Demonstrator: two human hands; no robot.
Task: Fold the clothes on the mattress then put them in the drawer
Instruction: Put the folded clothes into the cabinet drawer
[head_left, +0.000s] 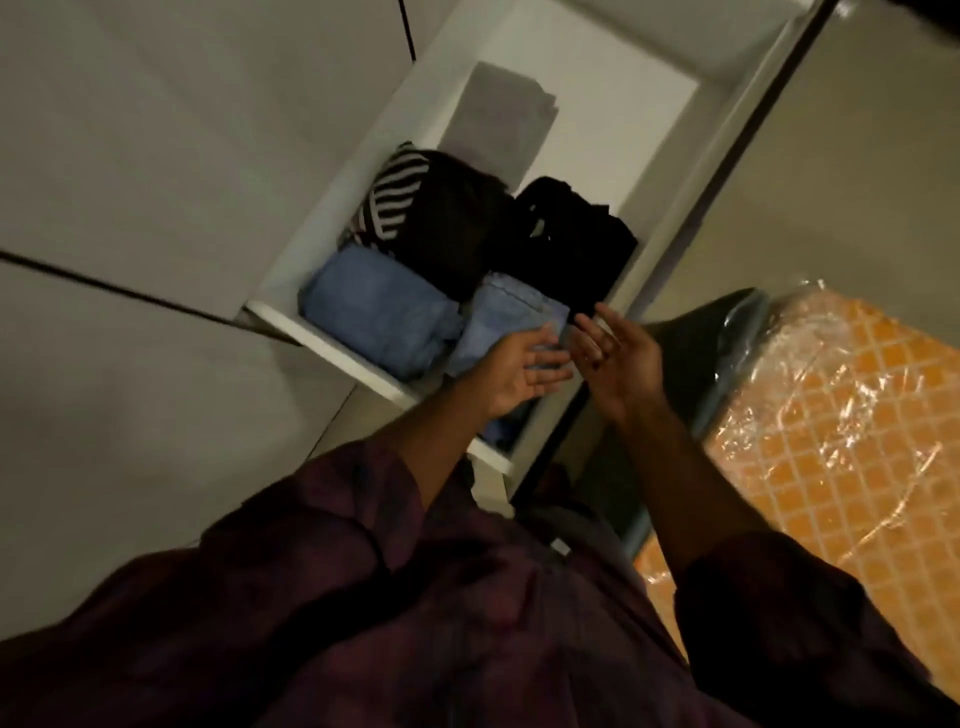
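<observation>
Fingers (551, 360) of left hand (517, 371) and right hand (621, 356) spread wide, holding nothing, over the folded pale-blue garment (511, 312) at the front of the white open drawer (324, 339). Piled high, it could snag on closing. Farther back, black folded clothes (571, 244) blur together; the orange plastic-wrapped mattress (841, 415) is cut off.

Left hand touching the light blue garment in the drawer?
Cannot tell. Head view: open left hand overlaps the light blue garment, but blur and angle hide any gap.
</observation>
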